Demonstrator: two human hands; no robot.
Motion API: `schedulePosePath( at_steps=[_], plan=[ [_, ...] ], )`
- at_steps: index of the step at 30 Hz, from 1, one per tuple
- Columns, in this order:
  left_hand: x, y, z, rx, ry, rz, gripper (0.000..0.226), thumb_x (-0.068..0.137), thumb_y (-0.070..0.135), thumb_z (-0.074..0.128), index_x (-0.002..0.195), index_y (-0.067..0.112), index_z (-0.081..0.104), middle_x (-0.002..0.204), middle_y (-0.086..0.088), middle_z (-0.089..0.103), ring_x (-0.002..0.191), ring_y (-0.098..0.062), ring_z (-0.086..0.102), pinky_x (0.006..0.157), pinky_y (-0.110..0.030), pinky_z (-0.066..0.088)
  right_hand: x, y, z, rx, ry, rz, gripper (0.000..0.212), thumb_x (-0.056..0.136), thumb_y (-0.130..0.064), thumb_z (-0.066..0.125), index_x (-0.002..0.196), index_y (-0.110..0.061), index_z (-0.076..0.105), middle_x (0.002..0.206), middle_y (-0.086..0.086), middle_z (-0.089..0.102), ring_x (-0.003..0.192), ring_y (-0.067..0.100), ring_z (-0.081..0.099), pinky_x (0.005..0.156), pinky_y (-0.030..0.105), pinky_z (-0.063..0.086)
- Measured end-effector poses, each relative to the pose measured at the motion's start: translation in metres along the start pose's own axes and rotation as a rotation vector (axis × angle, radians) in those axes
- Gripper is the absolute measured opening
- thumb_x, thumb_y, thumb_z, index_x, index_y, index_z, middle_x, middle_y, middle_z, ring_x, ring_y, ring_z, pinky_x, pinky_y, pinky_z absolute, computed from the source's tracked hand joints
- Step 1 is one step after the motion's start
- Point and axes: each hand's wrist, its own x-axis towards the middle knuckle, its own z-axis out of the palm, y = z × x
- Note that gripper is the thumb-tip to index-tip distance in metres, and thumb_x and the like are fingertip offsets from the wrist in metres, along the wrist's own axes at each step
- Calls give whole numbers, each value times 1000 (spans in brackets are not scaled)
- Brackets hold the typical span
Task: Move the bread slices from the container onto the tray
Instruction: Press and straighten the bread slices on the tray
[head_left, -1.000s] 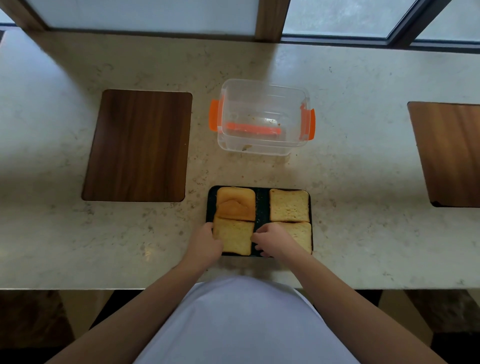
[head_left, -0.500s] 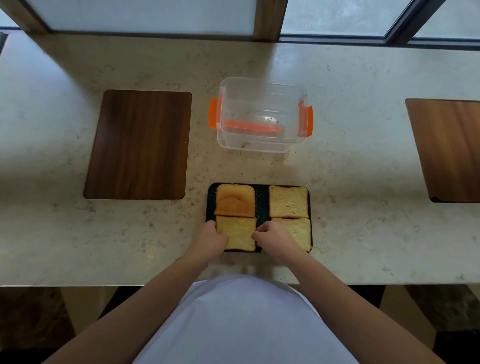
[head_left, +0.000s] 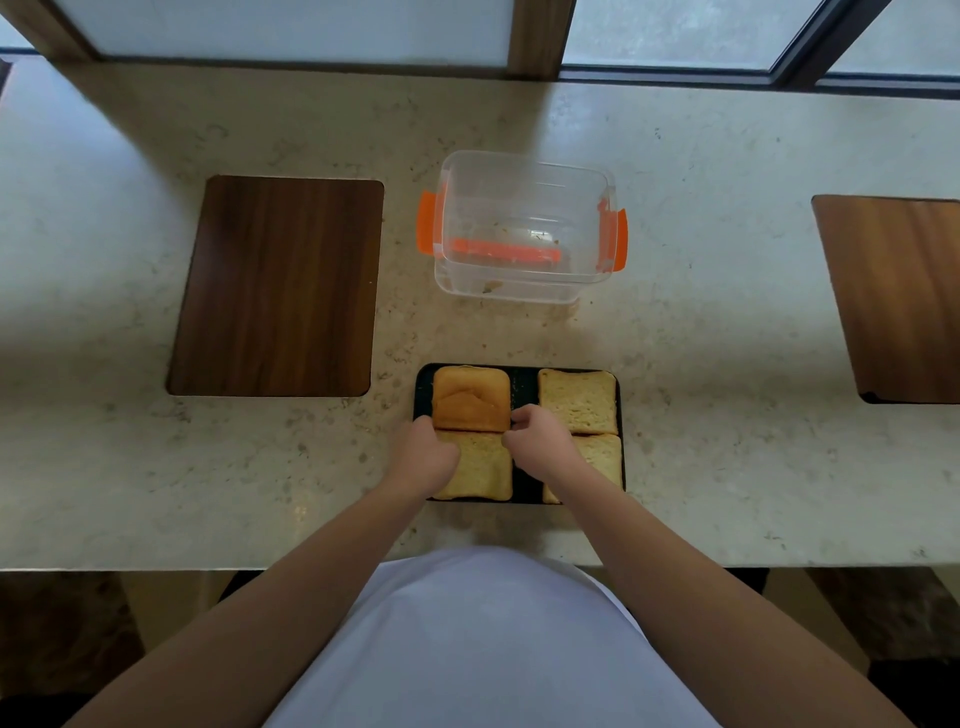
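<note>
Four bread slices lie flat on the small black tray (head_left: 519, 383) at the near edge of the counter (head_left: 727, 364), two in a far row and two in a near row. The clear container (head_left: 524, 228) with orange clips stands farther back, just behind the tray, and I see only crumbs in it. The far left slice (head_left: 470, 397) is darker and shows its crust side up; the far right slice (head_left: 577, 400), the near left slice (head_left: 480, 470) and the near right slice (head_left: 602, 457) are paler. The left hand (head_left: 423, 457) rests at the left border of the tray, over the corner of the near left slice, with fingers curled close; whether they pinch the bread I cannot tell. The right hand (head_left: 540, 441) is at the middle gap, fingers narrow, tips touching the near right corner of the dark slice. Bread like this I judge to be very light, soft and easy to dent or tear, so it is better taken by two opposite crust edges with a gentle pinch, not pressed in the middle. Each slice is almost square, with no clear long axis; their edges run parallel to the sides of the tray.
</note>
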Motion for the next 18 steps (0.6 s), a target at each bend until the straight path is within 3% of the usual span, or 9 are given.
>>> schedulePosePath(
  at_steps=[6, 8, 11, 14, 16, 18],
  plan=[
    [2, -2, 0, -39, -11, -20, 24, 82, 4, 53, 104, 1, 62, 103, -23, 66, 91, -39, 65, 74, -50, 56, 2, 2, 0, -5, 2, -6, 48, 92, -14, 57, 140, -13, 52, 100, -2, 64, 83, 14, 65, 61, 28, 51],
    [2, -3, 0, -47, -16, -24, 24, 83, 5, 54, 106, 4, 61, 104, -21, 66, 91, -36, 65, 78, -52, 56, 2, 2, 0, 11, -1, -5, 49, 92, -16, 57, 140, -12, 51, 99, -2, 63, 85, 15, 65, 67, 32, 57],
    [-1, -2, 1, 10, 41, -4, 41, 83, 8, 58, 123, 4, 52, 120, -19, 59, 103, -35, 60, 88, -55, 54, 1, 2, -1, 34, 2, -16, 48, 93, -18, 57, 140, -11, 51, 96, -3, 63, 83, 14, 64, 73, 35, 59],
    [-7, 5, 7, 103, 221, 179, 63, 83, 16, 64, 140, 9, 38, 130, -11, 47, 115, -28, 49, 94, -46, 49, -1, 9, -14, 127, 125, -35, 45, 93, -20, 59, 137, -13, 54, 112, 0, 66, 88, 10, 59, 64, 22, 48],
    [-13, 20, 18, 45, 175, 272, 55, 84, 20, 63, 134, 15, 42, 125, -4, 48, 106, -17, 52, 85, -29, 49, -2, 19, -32, 208, 263, -31, 44, 92, -21, 59, 135, -14, 56, 128, 5, 62, 103, 14, 58, 77, 27, 51],
    [-14, 39, 33, -8, 40, 234, 46, 87, 23, 61, 130, 20, 46, 126, 0, 50, 105, -13, 51, 81, -23, 41, -2, 29, -52, 228, 341, 9, 48, 91, -20, 59, 138, -12, 53, 137, 9, 55, 116, 21, 56, 95, 39, 52]
  ],
)
